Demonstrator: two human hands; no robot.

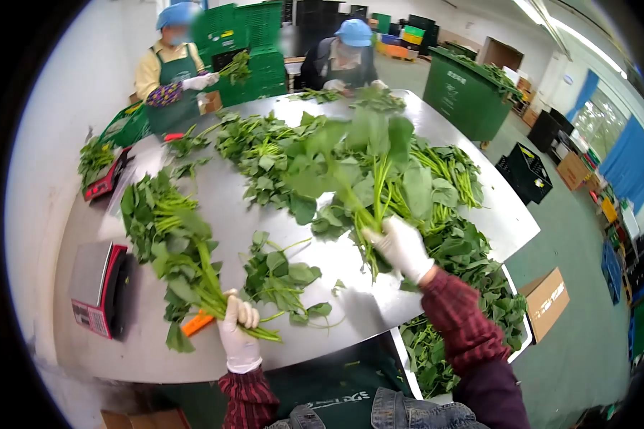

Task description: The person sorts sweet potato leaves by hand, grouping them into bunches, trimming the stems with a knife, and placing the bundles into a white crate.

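Note:
My left hand (240,332), in a white glove, is closed around the stems of a bunch of leafy greens (182,257), whose leaves point away to the upper left. Just left of that hand lies an orange piece (197,323), partly under the leaves; its kind is hidden. My right hand (402,249), also gloved, grips the stems of another leafy bunch (379,179) above the table; its leaf tips are blurred. Between the hands, a small loose pile of leafy stems (279,279) rests on the metal table (336,336).
Heaped greens (265,154) cover the table's middle. A scale (96,286) stands at left, with a red scale (107,175) behind it. A white-rimmed container of greens (436,357) sits by my right arm. Two people (175,79) work across the table. A green bin (465,93) stands at right.

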